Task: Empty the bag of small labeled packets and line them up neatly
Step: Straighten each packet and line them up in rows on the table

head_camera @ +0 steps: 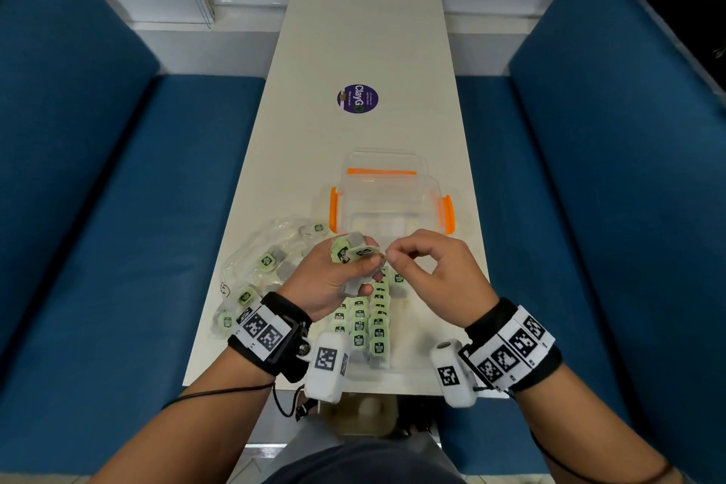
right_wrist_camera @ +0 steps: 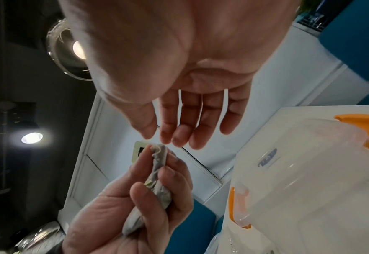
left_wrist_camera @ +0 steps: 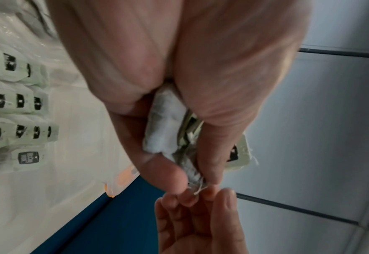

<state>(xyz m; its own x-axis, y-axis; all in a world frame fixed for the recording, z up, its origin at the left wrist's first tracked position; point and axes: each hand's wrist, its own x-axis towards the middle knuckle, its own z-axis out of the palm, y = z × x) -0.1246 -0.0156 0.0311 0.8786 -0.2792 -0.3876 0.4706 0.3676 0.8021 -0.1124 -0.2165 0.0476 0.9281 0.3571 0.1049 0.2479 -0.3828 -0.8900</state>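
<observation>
Blue benches stand on both sides of the white surface. Above it, the left hand grips several packets, and the right hand pinches a thin string at their top. More packets lie in neat rows below the hands. Left of them lies the clear bag, some packets inside.

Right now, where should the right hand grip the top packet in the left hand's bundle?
Pinch the packet's protruding green label end, coming in from the right hand's side. That end sticks out beyond the left hand's fingers; the grey pouch body is clamped in the fist, so a grip there looks blocked.
</observation>
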